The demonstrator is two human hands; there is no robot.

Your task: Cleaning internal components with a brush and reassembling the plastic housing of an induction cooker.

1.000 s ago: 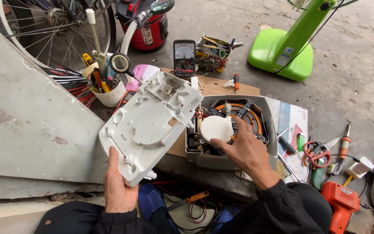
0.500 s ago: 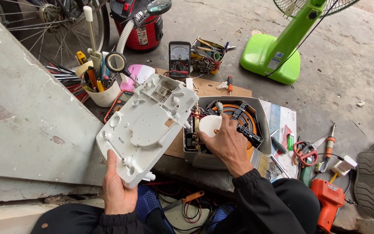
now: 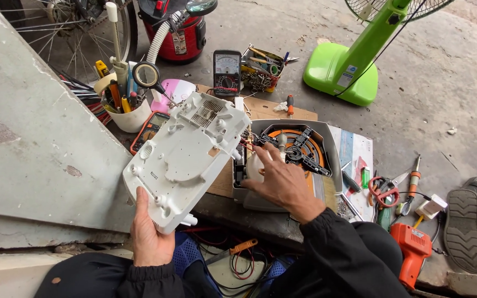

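A person's 2 hands work on an opened electric cooker on a cluttered repair bench.

The left hand (image 3: 149,238) grips the lower edge of a white plastic base cover (image 3: 186,157), fingers closed around it, tilting it up and clear to the left. The right hand (image 3: 280,182) rests with fingers spread and curled over a white rounded part (image 3: 253,166) inside the grey cooker housing (image 3: 331,144), beside the orange coil with its black bracket (image 3: 299,148); whether it truly grips the part cannot be told. Good handling here seems to mean keeping the cover well clear and lifting gently near the wires. Around lie a multimeter (image 3: 227,72), a cup of tools (image 3: 128,113), red-handled scissors (image 3: 383,191), an orange drill (image 3: 413,249) and a green fan (image 3: 344,74).
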